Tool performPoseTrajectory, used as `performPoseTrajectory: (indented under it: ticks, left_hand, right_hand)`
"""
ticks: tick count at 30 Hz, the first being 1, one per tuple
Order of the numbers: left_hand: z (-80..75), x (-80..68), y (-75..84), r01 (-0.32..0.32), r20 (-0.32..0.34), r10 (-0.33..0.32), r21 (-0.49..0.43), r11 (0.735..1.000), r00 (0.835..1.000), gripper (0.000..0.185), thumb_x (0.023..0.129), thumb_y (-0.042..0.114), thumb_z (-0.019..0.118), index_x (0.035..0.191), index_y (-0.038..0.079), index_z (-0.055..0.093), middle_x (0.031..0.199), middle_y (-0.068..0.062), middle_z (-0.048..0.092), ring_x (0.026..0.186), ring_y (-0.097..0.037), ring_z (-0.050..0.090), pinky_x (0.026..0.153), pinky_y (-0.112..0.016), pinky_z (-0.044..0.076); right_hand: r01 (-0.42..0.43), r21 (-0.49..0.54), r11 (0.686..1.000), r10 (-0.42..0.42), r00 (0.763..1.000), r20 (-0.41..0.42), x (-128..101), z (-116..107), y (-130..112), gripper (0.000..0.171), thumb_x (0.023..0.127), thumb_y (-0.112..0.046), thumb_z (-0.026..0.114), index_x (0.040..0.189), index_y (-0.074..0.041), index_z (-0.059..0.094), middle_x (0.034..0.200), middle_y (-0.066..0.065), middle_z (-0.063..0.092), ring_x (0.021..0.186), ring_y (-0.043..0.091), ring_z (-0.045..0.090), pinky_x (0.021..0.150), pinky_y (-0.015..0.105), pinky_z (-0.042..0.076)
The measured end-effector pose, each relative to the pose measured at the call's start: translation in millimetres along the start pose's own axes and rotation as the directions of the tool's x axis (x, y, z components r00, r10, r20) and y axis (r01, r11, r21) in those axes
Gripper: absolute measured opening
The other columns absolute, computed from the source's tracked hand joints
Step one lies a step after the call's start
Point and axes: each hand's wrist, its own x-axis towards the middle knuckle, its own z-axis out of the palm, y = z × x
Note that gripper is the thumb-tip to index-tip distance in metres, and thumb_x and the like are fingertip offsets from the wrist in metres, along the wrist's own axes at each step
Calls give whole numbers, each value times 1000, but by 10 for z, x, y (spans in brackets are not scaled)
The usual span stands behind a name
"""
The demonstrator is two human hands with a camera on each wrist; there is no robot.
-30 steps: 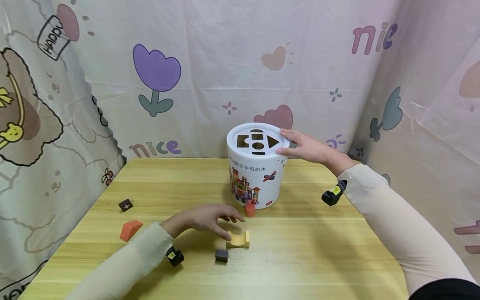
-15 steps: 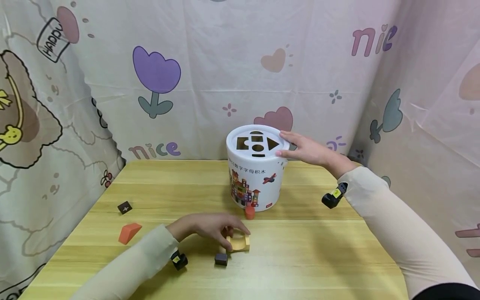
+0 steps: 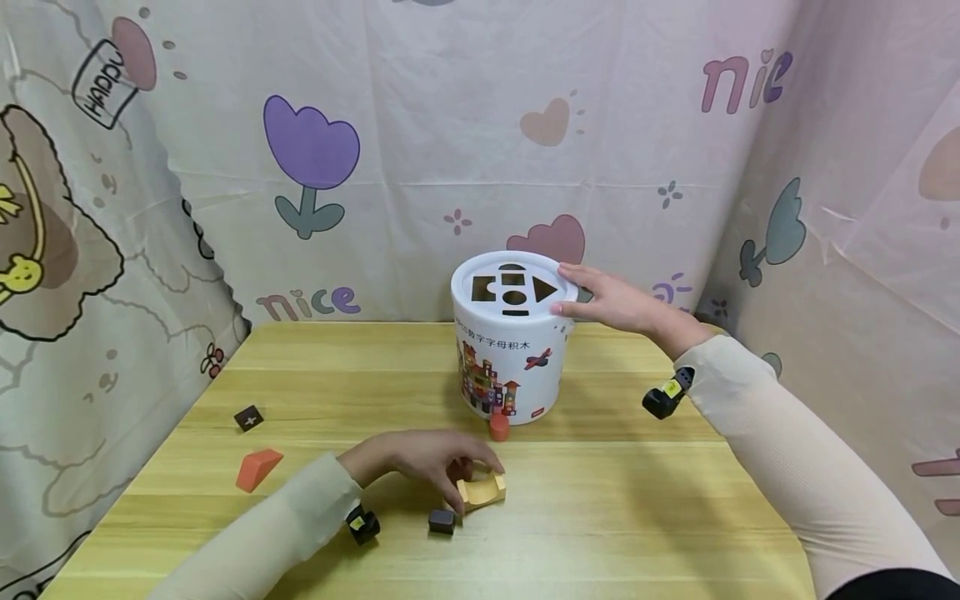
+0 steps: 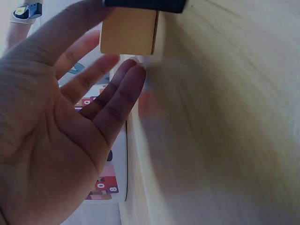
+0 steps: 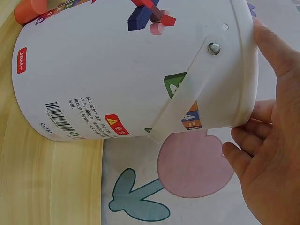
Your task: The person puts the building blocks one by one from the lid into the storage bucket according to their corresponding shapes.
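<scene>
My left hand (image 3: 438, 460) pinches a yellow arch-shaped wooden block (image 3: 486, 492) between thumb and fingers, low over the table. Its flat face shows in the left wrist view (image 4: 127, 32). Just left of that lies a small dark block (image 3: 442, 522). With thumb and fingers spread on the rim, my right hand (image 3: 622, 300) holds the white block bucket (image 3: 510, 358). The bucket's lid has several shaped holes. At its foot stands a red cylinder (image 3: 499, 427). The right wrist view shows the fingers (image 5: 251, 136) bent against the lid's edge.
On the table's left side lie an orange-red wedge-like block (image 3: 258, 469) and a dark block with a plus sign (image 3: 248, 418). A patterned curtain (image 3: 420, 125) hangs behind the wooden table (image 3: 600, 517). A translucent handle strap (image 5: 185, 86) is riveted to the bucket.
My left hand has come down on the yellow arch block, taken hold of it and turned it slightly. The right hand stays on the bucket's rim.
</scene>
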Motion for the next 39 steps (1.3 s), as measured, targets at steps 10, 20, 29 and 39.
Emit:
performPoseTrajectory:
  ticks: [10,20,29,39]
  left_hand:
    - [18,28,52,33,7,-34,74,997,999,66,77,20,85,135,23,54,97,10,58,85,-5,55,75,-20,52]
    - [-6,-30,97,48,-135,-46,11,999,990,67,75,27,87,133,22,55,123,10,56,110,-7,53,95,-24,47]
    - [-207,-102,236,-77,-244,45,-123,989,969,67,74,28,87,133,18,56,131,8,55,117,-14,54,104,-31,44]
    - [-435,-189,368,-224,-374,173,-99,970,911,63,74,14,87,129,9,55,127,-3,55,116,-20,56,100,-36,48]
  right_hand:
    - [3,17,1000,-3,1000,1,-18,3,-15,90,89,-58,63,156,-13,24,161,10,18,146,34,16,114,58,21]
    - [12,32,999,-12,1000,-9,-25,19,-9,90,88,-57,64,156,-13,25,161,9,20,145,34,20,113,57,24]
    - [26,28,999,-25,1000,-14,-22,11,-12,89,90,-55,64,156,-11,25,161,10,20,145,33,20,114,56,24]
    - [31,25,999,-31,999,-19,-22,20,-11,89,90,-55,64,155,-9,25,160,11,21,146,33,18,115,55,22]
